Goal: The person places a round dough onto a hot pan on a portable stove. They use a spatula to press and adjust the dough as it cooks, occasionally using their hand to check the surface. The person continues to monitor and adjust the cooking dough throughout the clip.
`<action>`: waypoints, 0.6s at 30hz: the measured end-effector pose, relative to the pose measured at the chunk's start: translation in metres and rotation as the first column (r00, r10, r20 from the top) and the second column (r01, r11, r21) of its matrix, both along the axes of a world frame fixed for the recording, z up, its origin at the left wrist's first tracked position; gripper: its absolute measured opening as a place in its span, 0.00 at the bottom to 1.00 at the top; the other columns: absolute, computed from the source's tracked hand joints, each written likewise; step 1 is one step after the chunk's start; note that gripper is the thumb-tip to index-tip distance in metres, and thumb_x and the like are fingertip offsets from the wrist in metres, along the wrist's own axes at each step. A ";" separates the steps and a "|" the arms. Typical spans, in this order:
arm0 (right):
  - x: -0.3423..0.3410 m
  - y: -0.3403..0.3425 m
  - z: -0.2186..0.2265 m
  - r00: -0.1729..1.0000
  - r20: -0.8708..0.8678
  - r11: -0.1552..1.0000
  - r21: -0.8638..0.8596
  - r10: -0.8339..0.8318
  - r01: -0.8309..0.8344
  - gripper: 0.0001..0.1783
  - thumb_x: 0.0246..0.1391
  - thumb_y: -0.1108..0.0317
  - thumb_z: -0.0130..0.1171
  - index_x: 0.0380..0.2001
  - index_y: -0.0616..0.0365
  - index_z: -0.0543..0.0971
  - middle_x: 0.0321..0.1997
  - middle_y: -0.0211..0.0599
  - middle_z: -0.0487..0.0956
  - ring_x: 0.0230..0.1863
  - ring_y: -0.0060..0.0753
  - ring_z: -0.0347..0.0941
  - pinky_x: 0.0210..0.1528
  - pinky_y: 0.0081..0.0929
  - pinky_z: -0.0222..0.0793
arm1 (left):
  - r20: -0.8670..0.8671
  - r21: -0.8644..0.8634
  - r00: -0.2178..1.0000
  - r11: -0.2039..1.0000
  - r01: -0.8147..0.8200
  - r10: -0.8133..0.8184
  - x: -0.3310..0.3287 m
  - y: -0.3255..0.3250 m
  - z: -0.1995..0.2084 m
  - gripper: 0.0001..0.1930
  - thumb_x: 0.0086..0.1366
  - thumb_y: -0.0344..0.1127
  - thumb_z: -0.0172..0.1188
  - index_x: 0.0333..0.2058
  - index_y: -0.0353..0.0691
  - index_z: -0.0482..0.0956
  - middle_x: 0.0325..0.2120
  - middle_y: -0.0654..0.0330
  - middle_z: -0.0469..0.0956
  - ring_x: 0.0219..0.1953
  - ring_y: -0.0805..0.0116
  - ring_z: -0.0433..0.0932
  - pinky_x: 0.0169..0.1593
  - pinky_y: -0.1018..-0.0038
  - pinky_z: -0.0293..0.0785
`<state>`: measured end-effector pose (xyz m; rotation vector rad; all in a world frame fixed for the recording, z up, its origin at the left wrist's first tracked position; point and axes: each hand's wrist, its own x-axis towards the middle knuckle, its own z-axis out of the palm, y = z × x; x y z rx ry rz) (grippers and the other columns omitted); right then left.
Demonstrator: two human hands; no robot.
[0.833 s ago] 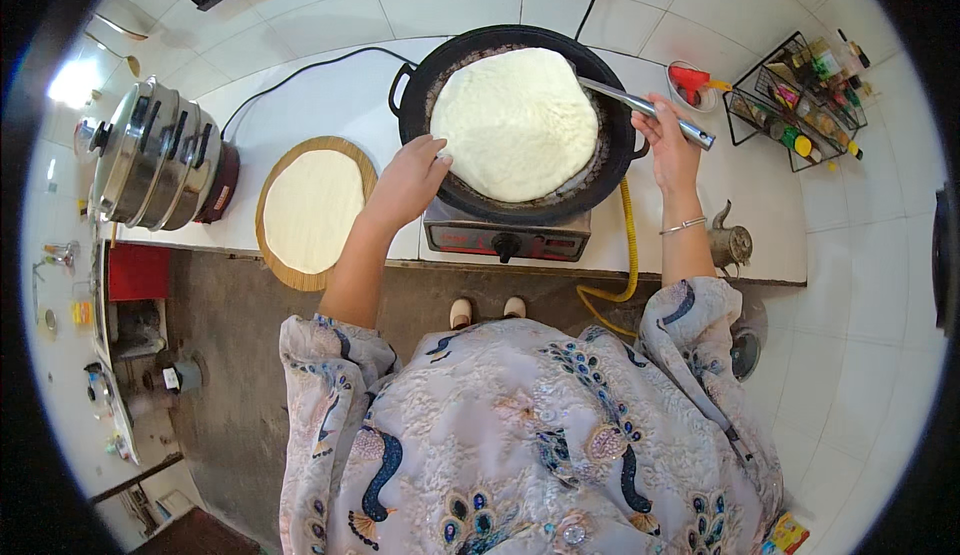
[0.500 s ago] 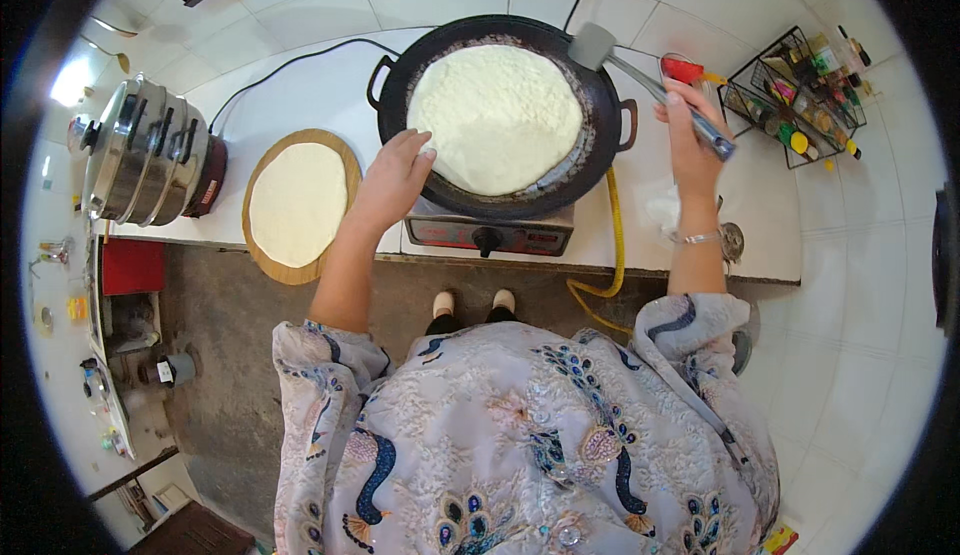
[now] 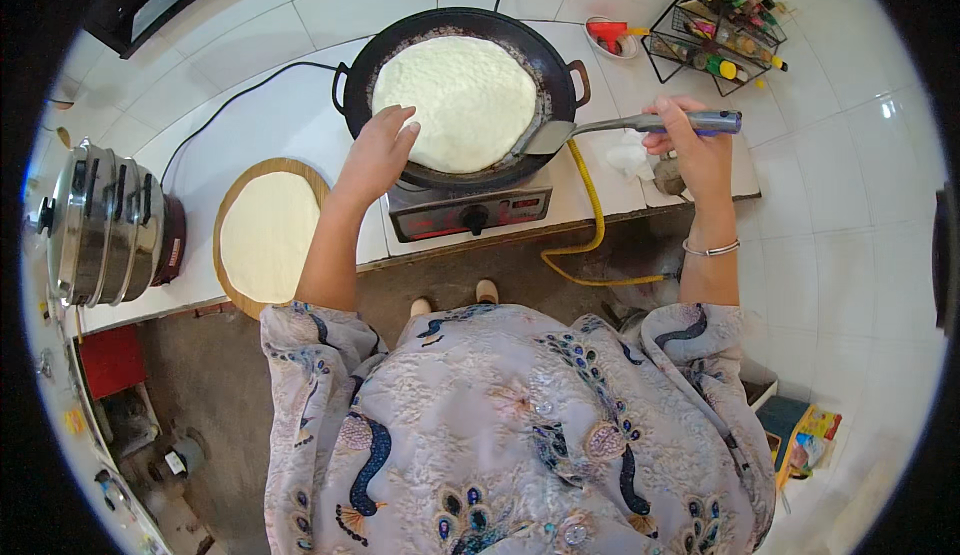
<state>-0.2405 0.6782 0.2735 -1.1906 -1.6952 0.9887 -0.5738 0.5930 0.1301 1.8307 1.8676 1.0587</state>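
A large pale round of dough (image 3: 455, 105) lies flat in a black wok (image 3: 563, 80) on a tabletop burner (image 3: 425, 220). My left hand (image 3: 378, 152) is at the dough's left edge, its fingers stretched and the thumb apart, with nothing held; whether the fingertips touch the dough I cannot tell. My right hand (image 3: 690, 145) grips the handle of a spatula (image 3: 549, 138). Its flat blade is over the wok's right rim, just right of the dough. Left of the burner, a second dough round (image 3: 268, 240) rests on a round wooden board (image 3: 222, 273).
A stacked metal steamer (image 3: 105, 230) stands at the far left. Behind my right hand are a bowl with a red-and-orange tool (image 3: 608, 31) and a wire rack of bottles (image 3: 715, 40). A yellow hose (image 3: 592, 240) hangs over the counter's front edge.
The spatula has swung from behind the wok's upper right down to its lower right rim. My left hand stays near the dough's left edge. The whole view has shifted a little.
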 end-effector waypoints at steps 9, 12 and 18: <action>0.000 -0.057 -0.039 0.960 -0.232 0.977 -0.175 -0.159 0.119 0.15 0.53 0.64 0.53 0.32 0.68 0.76 0.28 0.41 0.78 0.22 0.24 0.74 0.26 0.18 0.74 | 0.063 0.016 0.992 0.994 0.111 -0.111 -0.032 0.024 -0.014 0.19 0.63 0.41 0.45 0.45 0.31 0.71 0.47 0.44 0.69 0.51 0.50 0.66 0.55 0.66 0.61; -0.016 -0.091 -0.060 0.931 -0.279 0.967 -0.161 -0.237 0.198 0.15 0.54 0.64 0.51 0.34 0.69 0.75 0.29 0.42 0.78 0.24 0.25 0.75 0.28 0.19 0.75 | 0.031 -0.015 0.980 0.981 0.196 -0.195 -0.033 0.032 -0.016 0.20 0.63 0.41 0.45 0.45 0.31 0.71 0.46 0.44 0.70 0.51 0.50 0.67 0.54 0.66 0.61; -0.084 -0.116 -0.136 0.702 -0.642 0.948 -0.262 -0.309 0.178 0.14 0.57 0.66 0.47 0.38 0.68 0.71 0.37 0.44 0.75 0.29 0.29 0.75 0.35 0.24 0.76 | 0.047 -0.188 0.942 0.923 0.336 -0.333 -0.027 0.059 -0.043 0.21 0.62 0.43 0.46 0.45 0.30 0.72 0.45 0.44 0.70 0.50 0.50 0.67 0.54 0.67 0.61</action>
